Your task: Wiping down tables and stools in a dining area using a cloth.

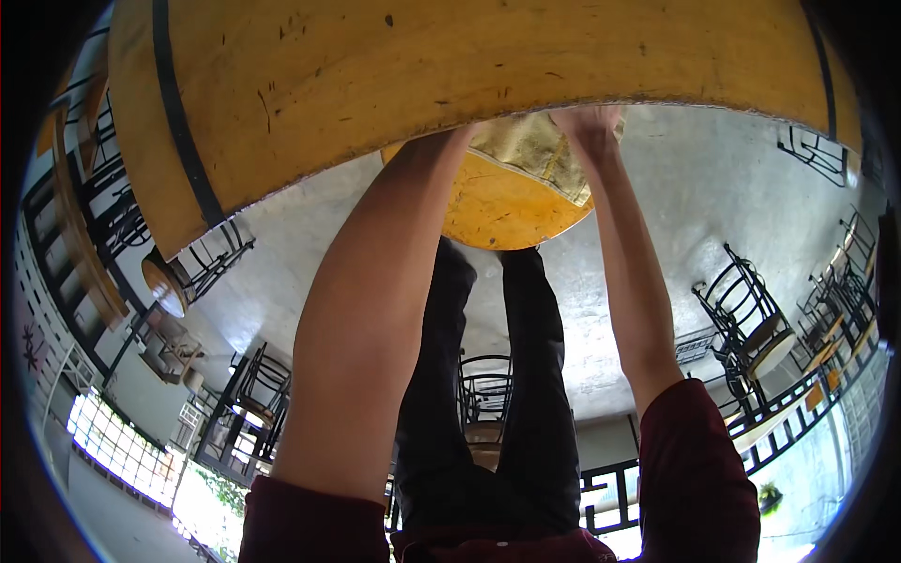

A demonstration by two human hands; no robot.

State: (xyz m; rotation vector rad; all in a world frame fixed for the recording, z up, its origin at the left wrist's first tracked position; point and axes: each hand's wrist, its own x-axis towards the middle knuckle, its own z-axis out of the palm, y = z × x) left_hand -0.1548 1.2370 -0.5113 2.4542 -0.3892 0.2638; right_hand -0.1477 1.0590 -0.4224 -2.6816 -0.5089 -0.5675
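Both forearms reach forward and down past the near edge of a scratched yellow wooden tabletop (436, 63). Below that edge, a tan cloth (528, 144) with visible stitching lies over part of a round yellow wooden stool seat (510, 211). My right hand (588, 118) is at the cloth's upper right part, its fingers mostly hidden by the table edge, so its grip is unclear. My left hand is hidden under the table edge, near the cloth's left side; only the wrist shows.
Black metal chairs stand at the right (750, 317) and at the lower left (260, 387). A round-seated stool (165, 281) is near the table's left corner. My legs in dark trousers (538, 324) stand on the grey floor (317, 225) just behind the yellow seat.
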